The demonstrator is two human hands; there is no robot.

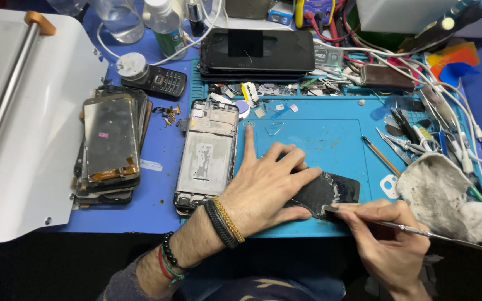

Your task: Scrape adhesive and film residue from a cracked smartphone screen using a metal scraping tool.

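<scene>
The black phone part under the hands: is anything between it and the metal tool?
Nothing visible is. The left hand presses flat on the black phone part, and the right hand holds the thin metal tool with its tip right at the part's near edge.

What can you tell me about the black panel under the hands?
The black panel is thin, flat and dark, with pale scraped patches on its surface. It lies tilted on the blue mat. The left hand presses flat on its left part, hiding it. The right hand holds a slim metal tool whose tip meets the panel's near edge.
</scene>
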